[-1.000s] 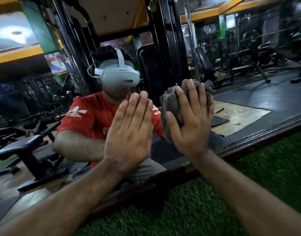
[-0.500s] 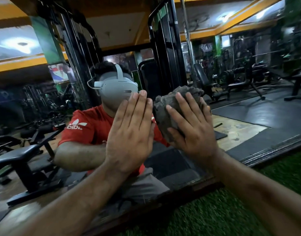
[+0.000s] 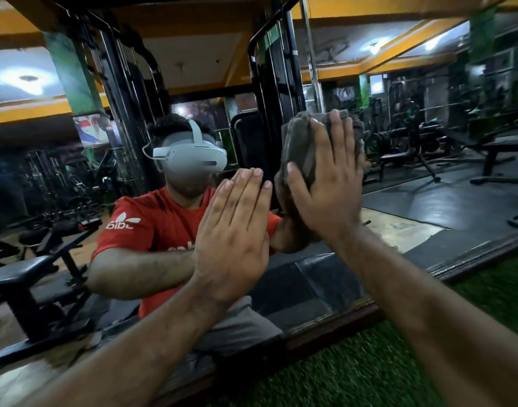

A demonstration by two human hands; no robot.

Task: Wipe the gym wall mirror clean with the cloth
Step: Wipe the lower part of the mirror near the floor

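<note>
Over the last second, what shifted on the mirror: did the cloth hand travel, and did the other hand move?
The right hand slid the grey cloth up the mirror, from beside the left hand's fingertips to above them, its straight fingers pressing the cloth to the glass throughout. Nothing was taken up or let go. The left hand stayed flat on the glass, fingers together.

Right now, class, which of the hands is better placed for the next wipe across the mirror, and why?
Right. The right hand already presses the cloth against the mirror; the left hand lies flat there, bare.
</note>
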